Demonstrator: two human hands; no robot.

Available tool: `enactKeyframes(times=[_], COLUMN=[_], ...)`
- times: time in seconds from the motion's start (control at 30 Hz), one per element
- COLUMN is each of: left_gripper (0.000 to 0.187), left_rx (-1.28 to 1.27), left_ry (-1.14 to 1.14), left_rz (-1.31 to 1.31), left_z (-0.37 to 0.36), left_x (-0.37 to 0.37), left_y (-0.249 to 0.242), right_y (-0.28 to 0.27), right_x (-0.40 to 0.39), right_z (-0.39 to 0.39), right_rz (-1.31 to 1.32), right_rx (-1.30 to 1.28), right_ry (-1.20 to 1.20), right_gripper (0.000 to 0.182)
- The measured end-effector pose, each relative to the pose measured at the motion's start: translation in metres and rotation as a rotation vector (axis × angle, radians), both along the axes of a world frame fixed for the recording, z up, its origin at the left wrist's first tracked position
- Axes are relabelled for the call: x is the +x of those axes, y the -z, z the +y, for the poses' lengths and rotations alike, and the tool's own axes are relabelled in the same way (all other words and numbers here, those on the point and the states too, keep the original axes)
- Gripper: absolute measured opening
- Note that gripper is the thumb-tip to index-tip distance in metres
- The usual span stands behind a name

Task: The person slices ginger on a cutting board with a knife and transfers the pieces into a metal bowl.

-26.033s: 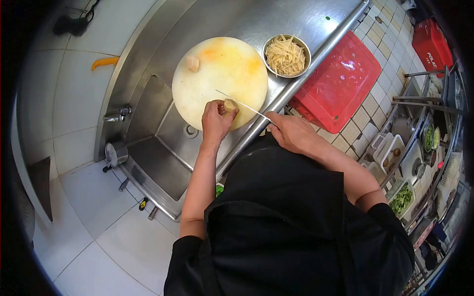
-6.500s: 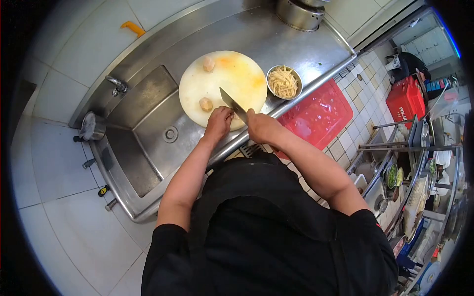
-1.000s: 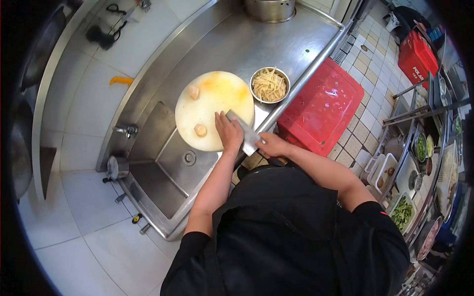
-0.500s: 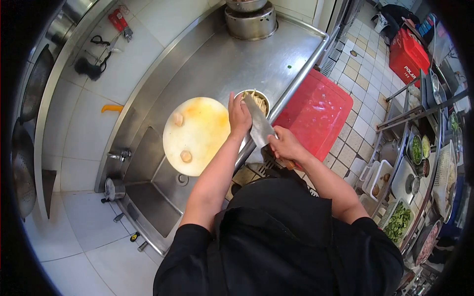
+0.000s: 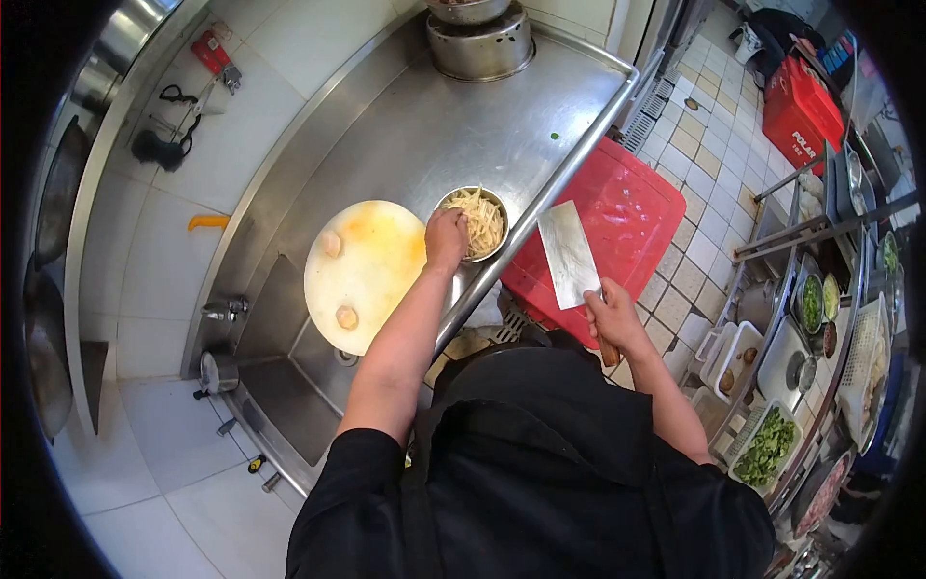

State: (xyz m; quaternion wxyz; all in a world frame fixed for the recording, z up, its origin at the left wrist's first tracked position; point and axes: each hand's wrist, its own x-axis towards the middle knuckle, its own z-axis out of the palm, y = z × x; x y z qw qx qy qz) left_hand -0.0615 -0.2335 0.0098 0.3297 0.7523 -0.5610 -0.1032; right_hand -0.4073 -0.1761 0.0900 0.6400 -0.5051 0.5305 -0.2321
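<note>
A round metal bowl [image 5: 503, 241] of pale shredded strips [image 5: 482, 220] stands on the steel counter. My left hand [image 5: 447, 239] is at the bowl's left rim, its fingers bent over the edge; what they hold, if anything, is hidden. To the right, my right hand [image 5: 613, 318] grips the wooden handle of a cleaver [image 5: 569, 253], whose broad blade points up and left above the red lid. Left of the bowl lies a round white cutting board [image 5: 371, 280] with yellow stains and two small pale pieces [image 5: 346, 317] on it.
A steel sink [image 5: 289, 405] lies at the lower left. Beyond the bowl stands a large metal pot [image 5: 479, 50]. A red lid or bin top [image 5: 637, 207] is right of the counter rail. Shelves at the right hold greens [image 5: 767, 449] and other food. A red cooler [image 5: 801, 111] stands farther back.
The cleaver has moved from over the bowl to the right and away, in my right hand. My left hand has left the blade and lowered to the bowl's left rim. The strips are now uncovered.
</note>
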Motion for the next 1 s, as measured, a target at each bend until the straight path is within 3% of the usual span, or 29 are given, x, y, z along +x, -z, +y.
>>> enactKeyframes(times=[0.1,0.2,0.27,0.4,0.43,0.53,0.67,0.7,0.8,0.87,0.93,1.0], left_gripper=[0.022,0.026,0.028,0.035,0.034,0.043,0.053,0.053,0.051,0.048,0.046,0.041], left_rx=[0.053,0.078,-0.11,-0.211,-0.119,0.05,0.403,0.387,0.212,0.281,0.609,0.594], left_ry=[-0.007,-0.034,-0.005,-0.07,-0.185,-0.385,-0.242,-0.181,-0.207,-0.225,-0.428,-0.471], left_rz=[0.007,-0.158,-0.068,0.153,0.201,0.16,0.245,0.338,0.232,0.207,0.216,0.223], left_z=[-0.01,-0.002,0.018,0.074,0.098,0.169,0.231,0.244,0.246,0.234,0.222,0.226], left_x=[0.0,-0.005,-0.005,0.065,0.081,0.16,0.175,0.191,0.157,0.122,0.096,0.094], left_y=[-0.001,-0.021,-0.042,-0.047,-0.064,-0.056,-0.053,-0.02,-0.02,-0.049,-0.077,-0.074], right_y=[-0.001,-0.004,-0.006,-0.011,-0.015,-0.032,-0.047,-0.046,-0.026,-0.009,-0.003,0.004], right_x=[0.007,0.013,0.012,0.009,0.007,0.012,0.042,0.052,0.082,0.101,0.116,0.126], right_z=[0.001,0.0,-0.002,0.0,-0.002,0.002,0.014,0.017,0.027,0.034,0.042,0.047], right_rz=[-0.023,-0.047,-0.033,0.015,0.061,0.112,0.037,0.041,-0.097,-0.032,0.011,0.05], right_rx=[0.071,0.034,0.038,-0.028,-0.046,-0.092,-0.099,-0.094,0.054,-0.098,-0.138,-0.183], right_ry=[-0.033,-0.086,-0.131,-0.193,-0.245,-0.357,-0.427,-0.426,-0.469,-0.541,-0.578,-0.62], right_gripper=[0.018,0.018,0.016,0.015,0.018,0.017,0.022,0.022,0.025,0.029,0.031,0.034])
